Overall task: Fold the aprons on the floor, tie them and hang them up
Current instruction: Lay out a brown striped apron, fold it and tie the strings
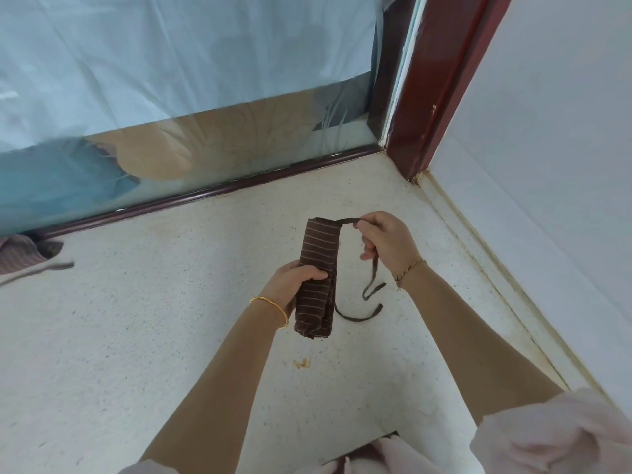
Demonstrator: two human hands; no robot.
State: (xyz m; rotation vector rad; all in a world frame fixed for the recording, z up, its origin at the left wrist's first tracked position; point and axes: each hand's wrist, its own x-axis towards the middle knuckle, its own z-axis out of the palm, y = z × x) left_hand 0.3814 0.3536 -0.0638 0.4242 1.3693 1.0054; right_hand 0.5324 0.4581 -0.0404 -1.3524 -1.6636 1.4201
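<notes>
Pale speckled floor (pixel 171 319) in the corner of a room, seen from above at head height. Frosted glass door (pixel 171 97) across the back, with a leaf-like pattern, set in a dark red door frame (pixel 441 80). Plain white wall (pixel 547 131) along the right side. Small orange stain (pixel 302 362) on the floor, just below the hands.

Two bare forearms reaching forward from pale pink sleeves (pixel 547 432), hands apart. Left hand (pixel 294 278) wrapped round the middle of a folded apron (pixel 319 248), brown with thin light stripes, held up off the floor as a narrow upright bundle. Right hand (pixel 386 241) just to the right of the bundle's top, pinching a dark strap (pixel 347 220) drawn out sideways from the upper end. Loose tail of the strap trailing down from the right hand, curling in the air beside the lower part of the bundle. Gold bangle (pixel 273 307) on the left wrist, thin bracelet (pixel 410 266) on the right.

Second apron (pixel 20 251), also striped, crumpled on the floor at the far left edge against the foot of the glass door, partly out of view, its own tie stretched out across the floor.

Progress, judged from this view: folding of the held apron apparently done; tying only beginning, with no wrap or knot visible round the bundle; hanging up not yet done, and no hook or rail in sight. Second apron neither folded nor tied.

No brand, label or readable writing anywhere.
</notes>
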